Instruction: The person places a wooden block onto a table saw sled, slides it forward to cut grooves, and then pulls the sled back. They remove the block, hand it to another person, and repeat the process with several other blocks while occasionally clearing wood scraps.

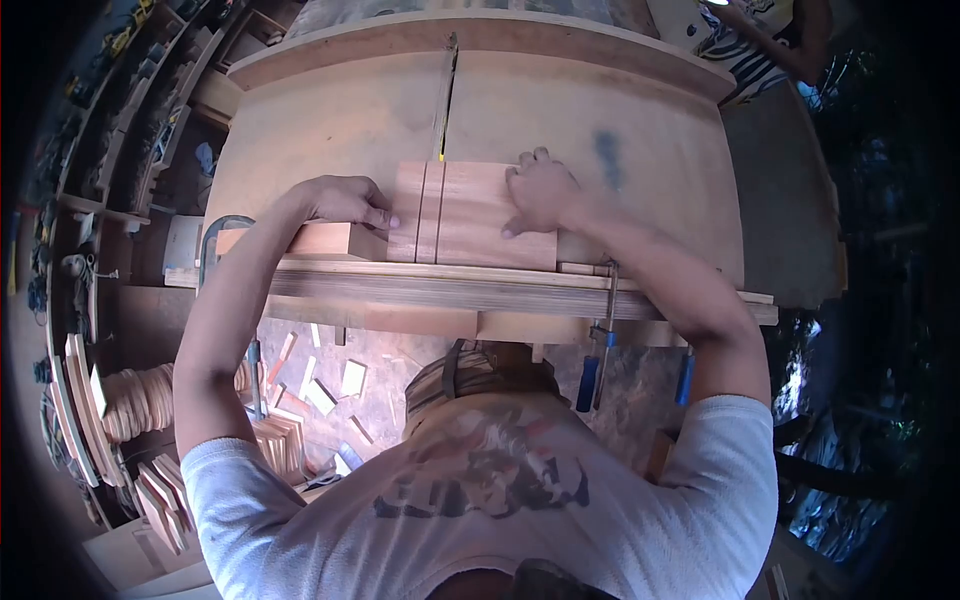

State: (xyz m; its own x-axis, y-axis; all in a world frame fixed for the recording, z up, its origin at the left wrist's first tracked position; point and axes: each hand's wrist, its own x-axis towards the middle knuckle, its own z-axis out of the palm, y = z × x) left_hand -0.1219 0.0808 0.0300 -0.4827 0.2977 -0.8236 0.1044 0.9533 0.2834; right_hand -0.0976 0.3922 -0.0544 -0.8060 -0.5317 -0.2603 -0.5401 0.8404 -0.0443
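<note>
A reddish-brown wooden board (pixel 480 215) with two dark parallel grooves lies flat on the worktable (pixel 330 120), against the fence along its near edge. My right hand (pixel 545 195) grips the board's right part, fingertips by its far edge and thumb on its face. My left hand (pixel 348 200) is at the board's left edge, thumb stretched out to it, fingers partly curled and apart from the thumb. Below my left hand sits a wooden block (pixel 340 240) along the fence. Just beyond the board, a narrow slot (pixel 446 100) runs away through the tabletop, with a yellow mark near its end.
The layered plywood fence (pixel 450 285) carries a clamp (pixel 610 300) on the right and another clamp (pixel 210 250) on the left. A raised wooden rail (pixel 500 38) closes the far side. Offcuts (pixel 320 395) litter the floor. Shelves stand left; another person (pixel 765 45) is at far right.
</note>
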